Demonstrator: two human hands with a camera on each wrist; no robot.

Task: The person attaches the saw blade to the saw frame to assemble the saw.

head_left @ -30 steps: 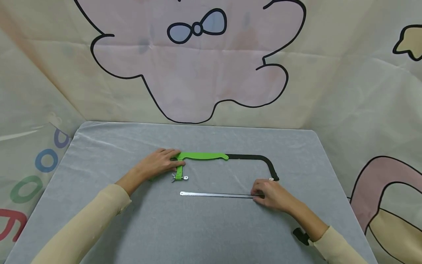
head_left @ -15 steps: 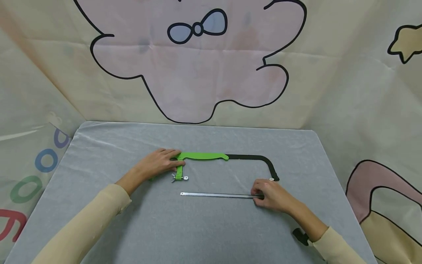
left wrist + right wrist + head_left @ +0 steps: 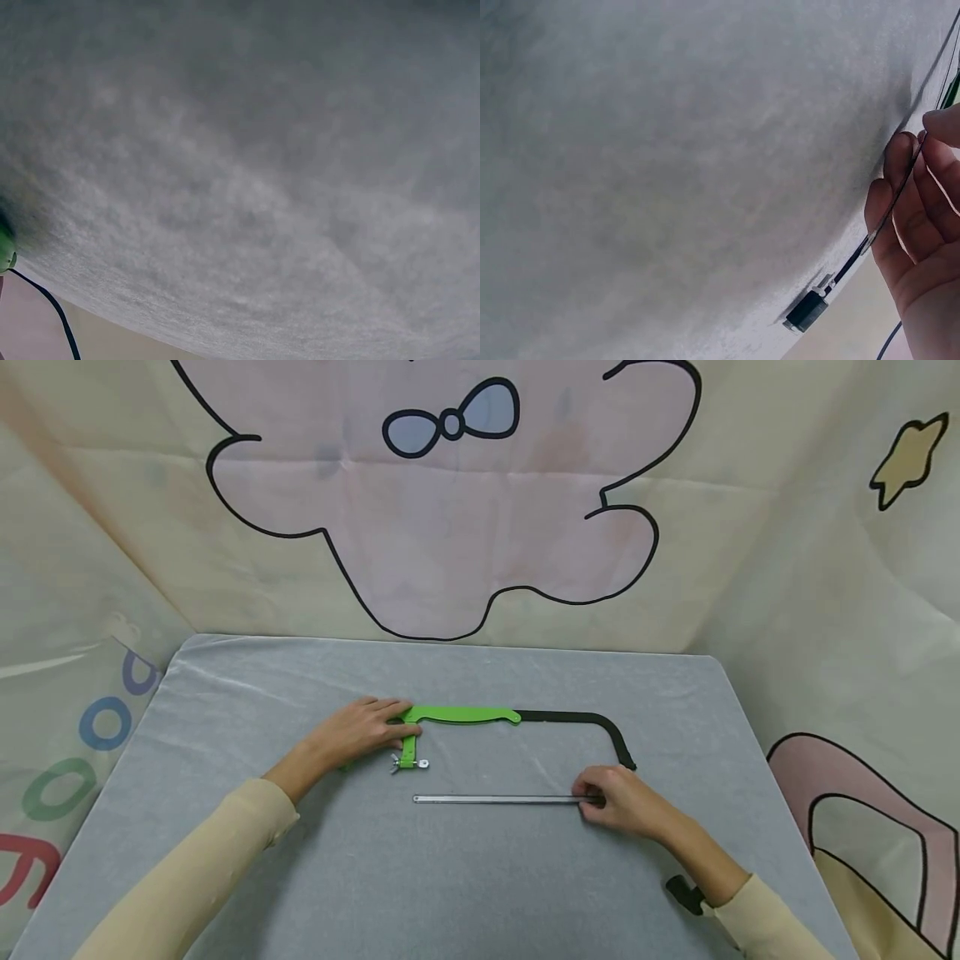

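A hacksaw frame lies flat on the grey cloth in the head view, with a green grip section (image 3: 465,716) and a black bent arm (image 3: 570,717). My left hand (image 3: 363,727) holds its left end, fingers and thumb on either side of the green part; the handle is mostly hidden beneath. Below it, a wing nut with a small pin (image 3: 410,764) shows. Nearer to me, my right hand (image 3: 622,797) pinches the right end of a thin metal saw blade (image 3: 495,799), which runs level below the frame. In the right wrist view, thumb and fingers (image 3: 911,199) hold the blade edge-on.
A grey cloth-covered table (image 3: 450,885) fills the lower view. Printed fabric walls (image 3: 450,552) stand at its back and sides. A black device (image 3: 684,895) sits at my right wrist. The left wrist view shows mostly cloth, with a bit of green (image 3: 6,251) at its edge.
The blade has shifted slightly up and to the right and now lies more level. My right fingers have turned it a little. The left hand and the frame stay put.
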